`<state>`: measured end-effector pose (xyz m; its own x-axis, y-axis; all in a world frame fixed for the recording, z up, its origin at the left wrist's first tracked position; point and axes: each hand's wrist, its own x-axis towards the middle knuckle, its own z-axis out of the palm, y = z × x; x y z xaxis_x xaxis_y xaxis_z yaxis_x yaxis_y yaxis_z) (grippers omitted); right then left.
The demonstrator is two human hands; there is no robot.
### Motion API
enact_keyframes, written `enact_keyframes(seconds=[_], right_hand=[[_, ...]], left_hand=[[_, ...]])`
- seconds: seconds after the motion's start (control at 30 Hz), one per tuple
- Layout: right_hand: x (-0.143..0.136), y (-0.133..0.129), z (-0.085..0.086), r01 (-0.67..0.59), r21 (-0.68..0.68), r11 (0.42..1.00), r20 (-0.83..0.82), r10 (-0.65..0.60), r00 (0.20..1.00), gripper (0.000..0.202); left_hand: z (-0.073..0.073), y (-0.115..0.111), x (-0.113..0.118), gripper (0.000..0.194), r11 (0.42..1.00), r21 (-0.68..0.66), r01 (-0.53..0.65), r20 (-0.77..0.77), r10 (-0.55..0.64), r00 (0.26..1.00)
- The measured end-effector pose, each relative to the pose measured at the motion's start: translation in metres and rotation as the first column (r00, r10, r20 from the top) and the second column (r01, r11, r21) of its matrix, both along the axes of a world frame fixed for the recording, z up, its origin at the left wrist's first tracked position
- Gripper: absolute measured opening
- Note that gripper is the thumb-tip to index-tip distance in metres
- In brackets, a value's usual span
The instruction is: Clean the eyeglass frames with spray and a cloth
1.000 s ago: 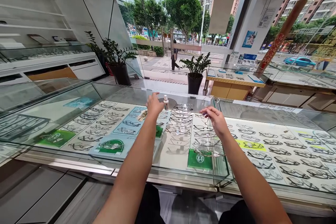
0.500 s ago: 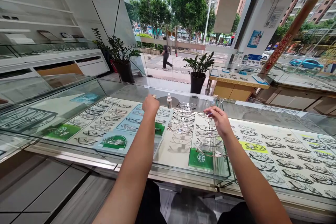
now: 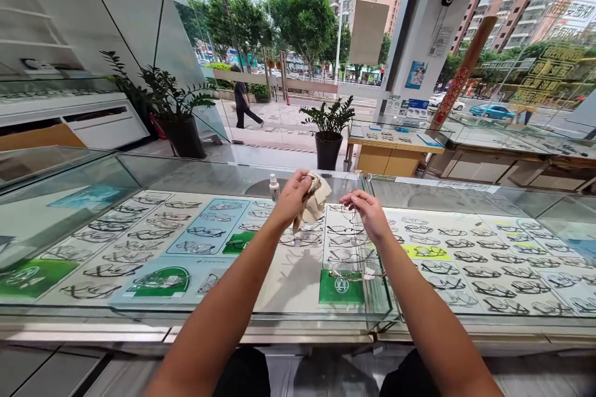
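Note:
Above the glass counter, my left hand is closed on a crumpled beige cloth, which hangs down from the fingers. To its right my right hand has thumb and fingertips pinched together on a pair of thin-framed glasses, whose outline is faint against the counter. The two hands are apart. Just left of the cloth, a small white spray bottle stands upright on the glass. Rows of glasses lie beneath the glass top, with a green card near the front edge.
The glass display counter stretches across the view. Beyond it stand a potted plant, another potted plant and a wooden display table. Outside the window a person walks by.
My left hand has moved right toward my right hand, and the beige cloth now shows in it. The view has turned to the right. The person outside has changed stride.

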<state>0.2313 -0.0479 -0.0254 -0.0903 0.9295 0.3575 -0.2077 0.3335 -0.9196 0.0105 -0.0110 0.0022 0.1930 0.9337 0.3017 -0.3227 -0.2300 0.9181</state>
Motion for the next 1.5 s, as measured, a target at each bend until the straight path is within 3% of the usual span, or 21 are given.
enact_keyframes(seconds=[0.17,0.47,0.67,0.9,1.07,1.27,1.5], right_hand=[[-0.001,-0.003,0.004,-0.043,-0.001,0.999,0.041,0.043,0.998,0.019],[-0.004,-0.005,0.003,-0.141,0.003,0.99,0.182,0.138,0.974,0.024],[-0.007,-0.008,0.005,-0.194,0.014,0.981,0.233,0.185,0.955,0.029],[-0.005,-0.009,0.008,-0.196,0.041,0.98,0.264,0.179,0.948,0.031],[-0.008,-0.009,0.007,-0.178,0.004,0.984,0.229,0.173,0.958,0.031],[-0.012,-0.009,0.002,-0.201,-0.065,0.978,0.17,0.209,0.963,0.033],[-0.009,-0.01,0.006,-0.164,-0.013,0.986,0.206,0.163,0.965,0.032]], left_hand=[[-0.009,-0.003,0.013,0.046,0.994,-0.109,0.03,0.013,-0.029,0.999],[-0.021,-0.004,0.021,0.054,0.993,-0.056,0.109,-0.003,-0.109,0.994],[-0.021,-0.009,0.026,0.058,0.976,-0.063,0.206,0.001,-0.207,0.978],[-0.015,-0.014,0.022,0.047,0.979,-0.027,0.2,-0.207,-0.201,0.957],[-0.013,-0.016,0.025,0.042,0.962,-0.05,0.269,-0.042,-0.272,0.962],[-0.005,-0.02,0.027,0.04,0.892,-0.118,0.436,0.135,-0.421,0.897],[-0.007,-0.021,0.026,0.038,0.935,-0.13,0.33,0.032,-0.329,0.944]])
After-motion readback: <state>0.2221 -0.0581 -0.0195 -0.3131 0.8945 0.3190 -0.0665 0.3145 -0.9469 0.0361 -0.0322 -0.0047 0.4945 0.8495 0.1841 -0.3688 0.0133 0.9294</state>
